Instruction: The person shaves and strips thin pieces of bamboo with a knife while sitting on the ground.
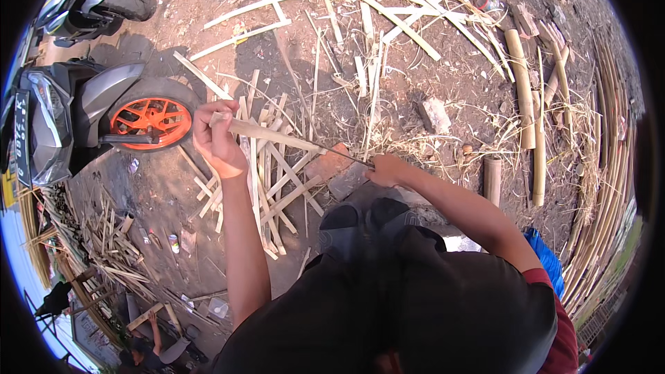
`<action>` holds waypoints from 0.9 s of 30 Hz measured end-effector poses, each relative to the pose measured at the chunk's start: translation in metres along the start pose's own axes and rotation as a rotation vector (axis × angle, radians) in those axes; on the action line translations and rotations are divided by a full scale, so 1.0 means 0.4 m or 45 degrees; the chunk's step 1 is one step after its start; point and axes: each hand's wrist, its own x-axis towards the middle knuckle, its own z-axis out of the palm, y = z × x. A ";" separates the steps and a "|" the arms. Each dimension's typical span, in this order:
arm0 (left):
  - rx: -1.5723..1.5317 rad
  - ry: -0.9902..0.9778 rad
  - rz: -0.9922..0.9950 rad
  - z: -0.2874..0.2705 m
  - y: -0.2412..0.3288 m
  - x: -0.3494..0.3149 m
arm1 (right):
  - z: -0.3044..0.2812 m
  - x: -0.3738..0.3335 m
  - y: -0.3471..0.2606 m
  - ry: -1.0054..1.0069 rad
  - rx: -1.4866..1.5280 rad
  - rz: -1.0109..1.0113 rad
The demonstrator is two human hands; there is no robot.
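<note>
My left hand (222, 142) is closed around one end of a flat, pale bamboo strip (277, 134), which slants down to the right in front of me. In my right hand (389, 170) is the handle end of a knife with a thin dark blade (345, 155). The blade reaches left to the far end of the strip and appears to touch it; whether it has cut in is too small to tell. Below the strip lie a reddish brick (328, 164) and a grey block (348, 180), just ahead of my feet.
Split bamboo pieces (269, 197) lie heaped under my left arm, with more strips (388, 15) scattered farther off. A motorbike (83, 114) with an orange wheel stands left. Bamboo logs (519, 90) and long poles (609, 138) lie right. Another person's arm (156, 336) shows lower left.
</note>
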 end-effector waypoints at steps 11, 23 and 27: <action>-0.145 0.301 -0.281 0.059 -0.017 0.034 | -0.146 -0.115 -0.284 0.446 0.348 -0.292; -0.014 0.450 -0.222 0.071 -0.037 0.030 | -0.019 -0.068 -0.122 0.112 -0.126 0.001; 0.015 0.349 -0.149 0.060 -0.063 0.043 | -0.007 -0.052 -0.079 0.286 -0.109 -0.072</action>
